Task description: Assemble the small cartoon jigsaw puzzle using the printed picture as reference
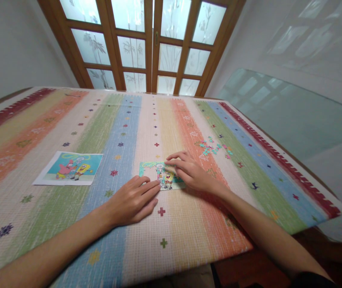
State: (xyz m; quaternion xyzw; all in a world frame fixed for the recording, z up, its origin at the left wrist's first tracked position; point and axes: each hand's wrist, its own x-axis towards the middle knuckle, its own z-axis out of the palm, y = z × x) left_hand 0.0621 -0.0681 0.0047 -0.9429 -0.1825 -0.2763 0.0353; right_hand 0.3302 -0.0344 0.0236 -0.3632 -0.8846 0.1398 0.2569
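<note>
A small, partly assembled jigsaw puzzle (159, 173) with cartoon figures lies on the striped tablecloth (171, 232). My left hand (133, 200) rests flat beside its lower left edge, fingers stretched out and touching the puzzle's border. My right hand (189, 170) lies over the puzzle's right part, fingers extended and pressing down on its top edge. Several loose puzzle pieces (214, 149) are scattered just beyond my right hand. Neither hand holds anything that I can see.
A printed reference picture (70, 168) of the same cartoon lies to the left on the cloth. A glass tabletop (293, 116) stands on the right. Wooden doors with frosted panes (147, 44) stand behind the table. The cloth's edge hangs at the near right.
</note>
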